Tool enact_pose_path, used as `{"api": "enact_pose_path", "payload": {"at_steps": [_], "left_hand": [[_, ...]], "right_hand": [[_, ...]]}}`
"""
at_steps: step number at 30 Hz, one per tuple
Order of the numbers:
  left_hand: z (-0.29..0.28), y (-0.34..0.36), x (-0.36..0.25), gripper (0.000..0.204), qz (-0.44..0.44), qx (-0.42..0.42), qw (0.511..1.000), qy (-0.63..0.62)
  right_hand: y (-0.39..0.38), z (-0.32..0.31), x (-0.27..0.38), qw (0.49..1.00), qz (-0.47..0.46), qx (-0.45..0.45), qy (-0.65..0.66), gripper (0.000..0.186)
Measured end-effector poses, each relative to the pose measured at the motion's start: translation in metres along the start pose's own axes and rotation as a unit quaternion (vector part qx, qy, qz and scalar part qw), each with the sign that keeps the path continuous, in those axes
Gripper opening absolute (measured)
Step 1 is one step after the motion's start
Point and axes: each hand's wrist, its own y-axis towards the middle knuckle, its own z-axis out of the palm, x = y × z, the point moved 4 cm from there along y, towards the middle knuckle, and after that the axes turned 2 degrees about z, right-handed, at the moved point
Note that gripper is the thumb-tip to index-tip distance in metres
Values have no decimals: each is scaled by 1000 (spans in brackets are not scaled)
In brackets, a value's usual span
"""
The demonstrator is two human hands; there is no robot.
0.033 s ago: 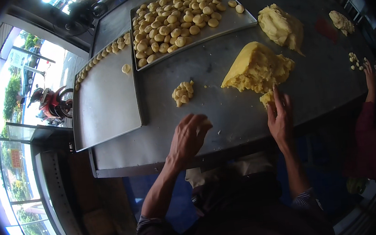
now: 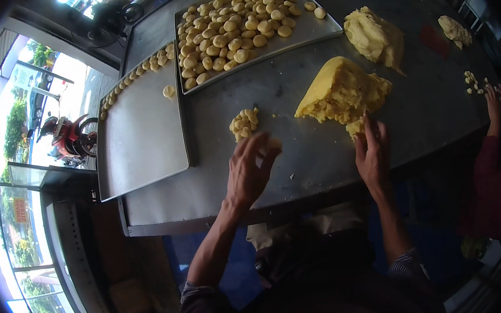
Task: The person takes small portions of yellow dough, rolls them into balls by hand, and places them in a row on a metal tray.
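Note:
My left hand (image 2: 248,172) is above the metal table, its fingers curled around a small pale piece of dough (image 2: 273,145). Just beyond it lies a cluster of small dough pieces (image 2: 244,122). To the right, my right hand (image 2: 373,155) has its fingers at a small crumbly lump of yellow dough (image 2: 354,128), pinching it from its right side. That lump sits against the near edge of a large yellow mound (image 2: 337,88) with a torn, crumbly front. Behind the mound rests a paler, smoother slab of dough (image 2: 375,39).
A metal tray (image 2: 219,81) full of round dough balls stands at the back. Left of it, another tray (image 2: 140,143) has balls along its far and left edges. At right, a co-worker's hands (image 2: 496,105) are beside small dough bits (image 2: 471,81), near another dough lump (image 2: 454,32).
My left hand has moved forward, closer to the cluster of small dough pieces, with its piece still held. My right hand stays at the yellow lump.

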Motion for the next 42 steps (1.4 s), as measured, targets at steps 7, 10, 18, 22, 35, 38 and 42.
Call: {"api": "enact_pose_path", "payload": {"at_steps": [7,10,18,22,35,38,42], "left_hand": [[6,80,77,27,80,102,963,235],[-8,64,76,28,117,65,967,217],[-56,33,118,31,-273,47,939,-205],[-58,15,105,37,-232,-10,915,-331],[-51,18,101,34,-173,-81,913,-360],[-52,16,104,35,-203,-80,916,-337],[-48,8,115,39,-218,-79,914,-332]], "right_hand": [[6,1,6,997,-55,17,-52,48],[-10,-3,0,996,-70,33,-46,45],[11,-2,0,996,-78,52,-2,41],[21,-11,10,970,-65,208,-109,41],[-9,0,-14,998,-7,51,-31,42],[7,-9,-7,997,15,50,50,38],[9,-7,-7,996,-69,42,36,32]]}}
